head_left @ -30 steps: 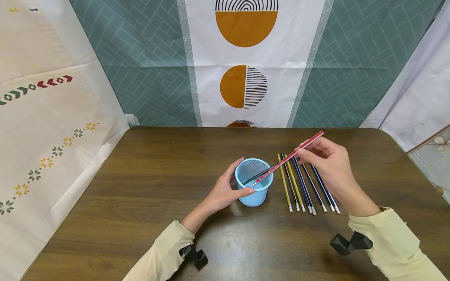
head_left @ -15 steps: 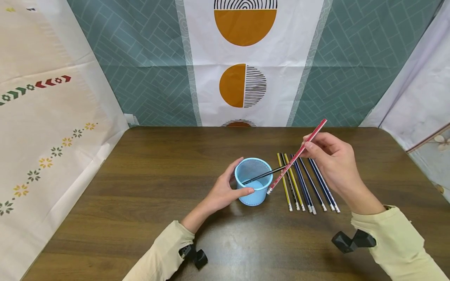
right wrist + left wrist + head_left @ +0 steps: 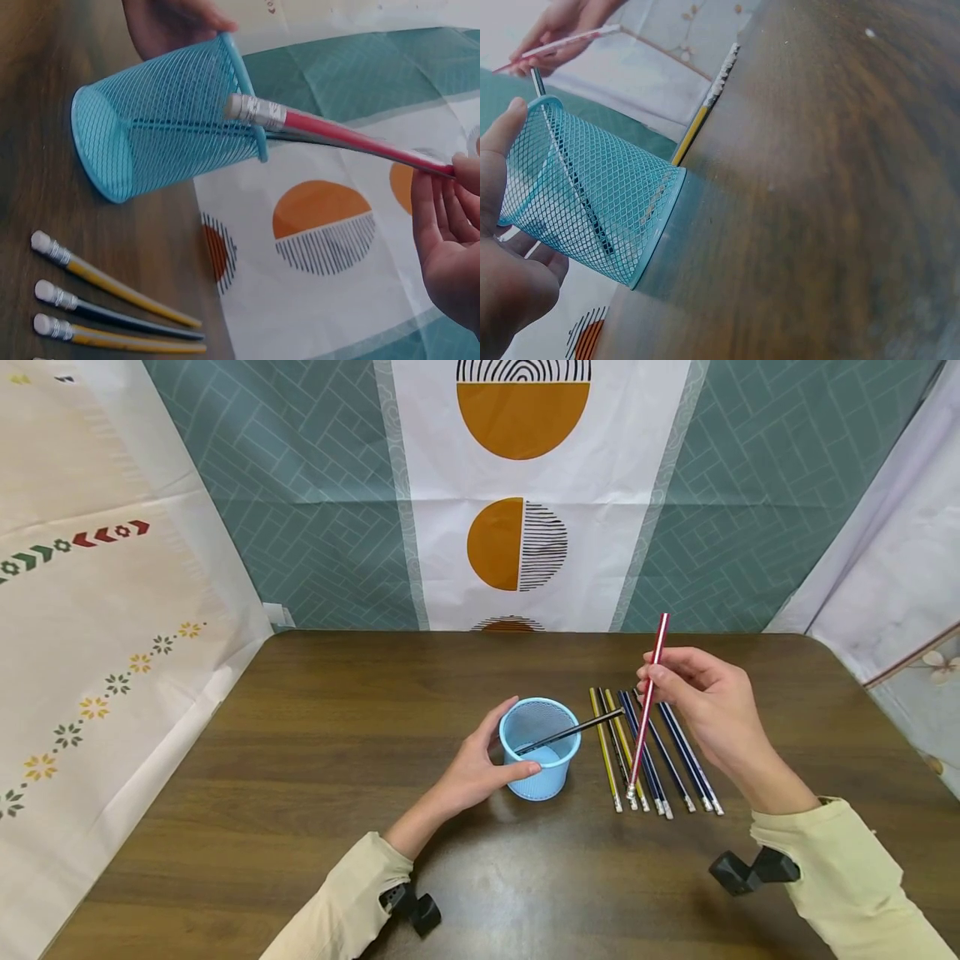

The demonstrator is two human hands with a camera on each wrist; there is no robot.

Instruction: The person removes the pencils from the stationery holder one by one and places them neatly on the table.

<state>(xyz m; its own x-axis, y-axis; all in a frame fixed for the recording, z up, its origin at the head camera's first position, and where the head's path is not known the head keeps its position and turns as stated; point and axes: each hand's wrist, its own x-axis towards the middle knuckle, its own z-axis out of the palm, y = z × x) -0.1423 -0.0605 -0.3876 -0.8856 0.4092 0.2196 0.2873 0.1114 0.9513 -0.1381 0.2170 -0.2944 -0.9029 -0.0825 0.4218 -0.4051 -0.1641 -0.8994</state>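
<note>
A light blue mesh pencil cup [image 3: 542,777] stands upright on the table, and my left hand [image 3: 474,772] grips it round its left side, thumb across the front below the rim. Inside leans a dark pencil [image 3: 581,727], its upper end sticking out to the right. My right hand [image 3: 708,710] pinches a red pencil [image 3: 647,718] between thumb and fingers, eraser end down. That pencil is apart from the cup, above the row of pencils. In the right wrist view its white eraser [image 3: 236,107] appears in front of the cup's rim.
To the right of the cup several pencils lie side by side: yellow pencils [image 3: 606,752], a black one and dark blue pencils [image 3: 686,756], eraser ends toward me. They rest on a brown wooden table [image 3: 337,718]. A patterned cloth [image 3: 337,527] hangs behind its far edge.
The red pencil has come out of the cup and swung to the right, now nearly upright over the row. The dark pencil stays leaning in the cup; my left hand keeps its grip.
</note>
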